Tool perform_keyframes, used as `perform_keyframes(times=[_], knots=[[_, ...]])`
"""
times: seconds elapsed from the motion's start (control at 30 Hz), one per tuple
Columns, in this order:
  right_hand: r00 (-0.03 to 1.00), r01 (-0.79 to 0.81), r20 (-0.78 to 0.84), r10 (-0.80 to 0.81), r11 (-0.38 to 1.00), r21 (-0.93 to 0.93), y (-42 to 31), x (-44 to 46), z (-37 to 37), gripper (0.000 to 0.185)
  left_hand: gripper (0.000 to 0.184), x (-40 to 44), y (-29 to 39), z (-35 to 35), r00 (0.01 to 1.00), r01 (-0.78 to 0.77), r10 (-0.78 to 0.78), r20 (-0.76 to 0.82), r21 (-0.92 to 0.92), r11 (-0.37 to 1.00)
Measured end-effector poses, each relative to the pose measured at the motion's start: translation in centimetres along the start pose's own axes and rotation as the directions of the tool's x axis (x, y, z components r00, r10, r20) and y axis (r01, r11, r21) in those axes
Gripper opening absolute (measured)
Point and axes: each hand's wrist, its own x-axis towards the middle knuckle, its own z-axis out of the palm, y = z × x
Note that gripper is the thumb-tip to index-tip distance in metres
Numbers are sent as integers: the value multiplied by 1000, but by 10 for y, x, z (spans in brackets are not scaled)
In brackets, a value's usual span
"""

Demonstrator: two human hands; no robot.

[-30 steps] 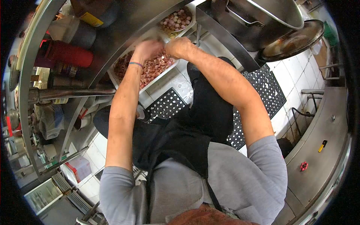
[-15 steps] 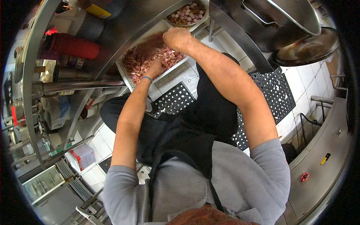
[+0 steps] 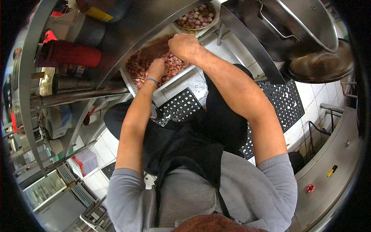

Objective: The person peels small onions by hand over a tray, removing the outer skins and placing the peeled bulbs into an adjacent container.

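Observation:
A white perforated crate [image 3: 178, 77] holds a heap of reddish-pink peelings or small bulbs [image 3: 138, 67]. My left hand [image 3: 157, 69], with a blue band at its wrist, reaches down into the heap; its fingers are bent and partly hidden, and whatever they hold cannot be made out. Over the crate's far right part is my right hand [image 3: 183, 45], its fingers curled closed around something too hidden to name. Just beyond it, a round bowl of small pale-purple bulbs [image 3: 196, 17] rests at the crate's far end.
A steel beam [image 3: 251, 40] and a large pot [image 3: 293, 25] stand at the upper right, with a dark round lid [image 3: 322, 63] below. Black perforated mats [image 3: 179, 106] lie on white floor tiles. Shelves with a red container [image 3: 73, 53] line the left. A steel counter [image 3: 328, 158] is at right.
My left hand has gone from a blur near my right hand down into the heap, then slightly up. My right hand stays closed over the crate. The camera view has shifted a little.

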Motion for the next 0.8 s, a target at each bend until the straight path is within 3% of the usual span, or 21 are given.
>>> perform_keyframes(times=[0.1,0.2,0.37,0.43,0.47,0.5,0.53,0.6,0.63,0.67,0.8], knots=[[998,41,-41,-42,999,-14,-2,8,10,22,22,-5,45,-19,984,118,-125,123,69,991],[996,83,-32,-85,996,-41,-5,7,9,22,23,10,33,39,999,16,-17,30,32,999],[994,88,-62,-90,996,-35,-6,7,10,21,31,18,19,90,980,99,-125,-154,-171,980],[991,77,-101,-82,996,-55,-3,12,20,22,44,20,20,90,987,156,-161,-7,-209,965],[990,92,-101,-94,995,-26,-5,9,14,23,56,2,41,52,962,265,-271,-18,-149,953],[987,104,-117,-108,994,-39,-4,15,21,24,52,2,46,41,946,323,-320,48,-204,924],[983,117,-138,-121,992,-37,-6,12,17,25,46,17,22,85,917,398,-371,147,-391,830],[987,128,-89,-134,990,-64,-12,5,12,25,38,-3,41,64,927,308,-308,-215,-36,951],[996,81,-20,-82,995,-66,-17,9,11,25,34,-9,42,50,934,324,-336,-122,-109,940],[987,123,-90,-131,989,-83,-20,0,10,24,31,-16,45,32,939,333,-344,-28,-182,925],[984,164,-64,-167,985,-55,-16,25,28,18,27,-7,19,-1,979,174,-146,143,-207,963]])
